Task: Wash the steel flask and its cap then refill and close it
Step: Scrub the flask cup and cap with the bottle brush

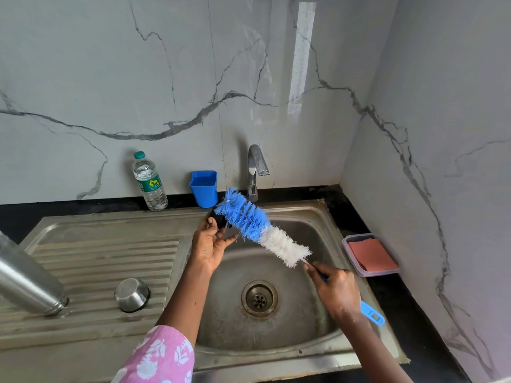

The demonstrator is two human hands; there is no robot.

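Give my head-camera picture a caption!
The left hand holds the black cap over the sink while the right hand holds a bottle brush against it.

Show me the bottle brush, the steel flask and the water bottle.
bottle brush [247, 220], head view, blue bristles.
steel flask [27, 282], head view, body side.
water bottle [150, 185], head view, green label.

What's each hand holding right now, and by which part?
Left hand holds a small black cap by its side; right hand grips the bottle brush by its blue handle.

head cam | faces forward-down | close above sink [226, 322]
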